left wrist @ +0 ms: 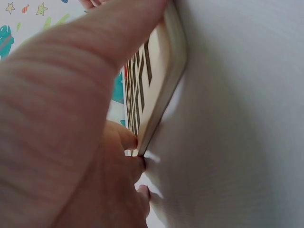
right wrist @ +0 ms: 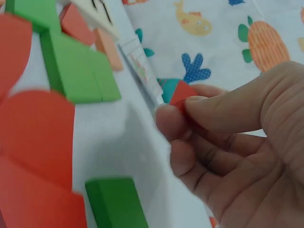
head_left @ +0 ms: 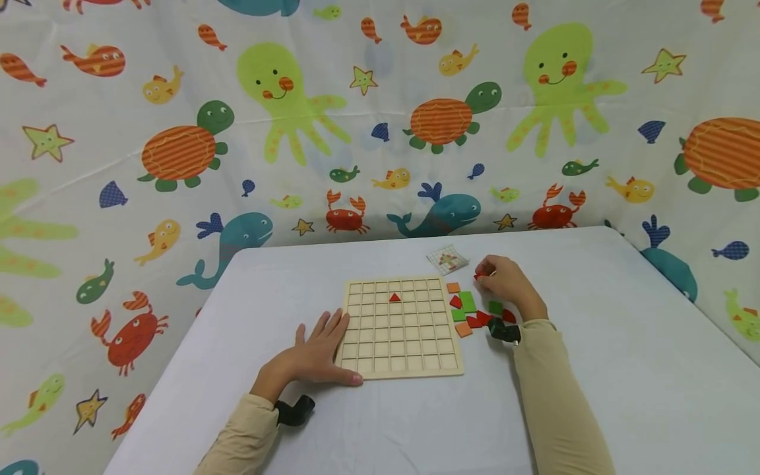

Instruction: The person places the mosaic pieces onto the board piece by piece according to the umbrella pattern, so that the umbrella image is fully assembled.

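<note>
A wooden grid board (head_left: 400,330) lies flat on the table, with one red triangle (head_left: 394,297) in an upper square. My left hand (head_left: 317,353) rests against the board's left edge, fingers extended and thumb at the front left corner. In the left wrist view, the fingers touch the board's rim (left wrist: 166,90). My right hand (head_left: 505,280) is beyond the board's right side and pinches a red piece (right wrist: 180,93) between thumb and fingers. One pointed corner of that piece shows; the fingers hide the rest.
Loose green blocks (head_left: 468,301), red pieces (head_left: 474,322) and orange squares (head_left: 463,328) lie right of the board. Behind them lies a small pattern card (head_left: 448,259). A printed sea-animal cloth (head_left: 380,132) hangs at the table's far edge.
</note>
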A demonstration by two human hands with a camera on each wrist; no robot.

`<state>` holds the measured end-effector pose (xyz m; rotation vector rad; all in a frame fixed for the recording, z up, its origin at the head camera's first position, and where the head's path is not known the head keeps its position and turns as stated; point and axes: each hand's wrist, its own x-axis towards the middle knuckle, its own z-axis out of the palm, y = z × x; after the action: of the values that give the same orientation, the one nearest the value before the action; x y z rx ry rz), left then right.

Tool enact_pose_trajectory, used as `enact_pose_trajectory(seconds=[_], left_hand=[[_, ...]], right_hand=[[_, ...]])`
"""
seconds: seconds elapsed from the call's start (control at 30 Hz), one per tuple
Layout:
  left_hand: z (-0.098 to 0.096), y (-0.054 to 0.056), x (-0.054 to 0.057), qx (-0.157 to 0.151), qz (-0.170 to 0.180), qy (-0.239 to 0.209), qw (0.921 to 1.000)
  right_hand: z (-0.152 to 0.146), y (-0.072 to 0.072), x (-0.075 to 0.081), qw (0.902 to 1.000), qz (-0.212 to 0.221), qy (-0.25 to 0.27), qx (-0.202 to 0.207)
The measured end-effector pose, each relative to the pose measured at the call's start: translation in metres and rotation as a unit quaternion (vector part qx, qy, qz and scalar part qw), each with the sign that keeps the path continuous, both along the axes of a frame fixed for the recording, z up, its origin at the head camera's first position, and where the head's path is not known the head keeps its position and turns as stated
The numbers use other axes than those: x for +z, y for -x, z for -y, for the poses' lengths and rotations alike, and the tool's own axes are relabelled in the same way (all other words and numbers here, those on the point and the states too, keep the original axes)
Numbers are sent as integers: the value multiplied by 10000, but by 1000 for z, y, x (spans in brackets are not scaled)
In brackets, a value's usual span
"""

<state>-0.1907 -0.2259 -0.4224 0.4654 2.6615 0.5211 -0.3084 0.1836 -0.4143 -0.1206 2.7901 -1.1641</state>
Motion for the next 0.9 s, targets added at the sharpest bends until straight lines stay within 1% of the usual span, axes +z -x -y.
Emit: enact_pose_trajectory(seconds=[0.2, 0.33, 0.53, 0.8, 0.9], left_hand=[[-1, 2, 0, 8, 3, 16, 10000], [-1, 1, 0, 38, 30, 3, 10000], [0, 0, 0, 51, 26, -50, 10000], [0, 0, -1, 54, 7, -48, 10000], [0, 1, -2, 63, 10, -40, 10000]], right_hand=[[8, 1, 1, 9977, -394, 539, 81], [15, 2, 1, 9957, -614, 616, 304], [27, 3, 1, 9931, -834, 594, 578], [51, 1, 5, 9907, -864, 751, 740], [62, 1, 5, 9890, -956, 753, 838]])
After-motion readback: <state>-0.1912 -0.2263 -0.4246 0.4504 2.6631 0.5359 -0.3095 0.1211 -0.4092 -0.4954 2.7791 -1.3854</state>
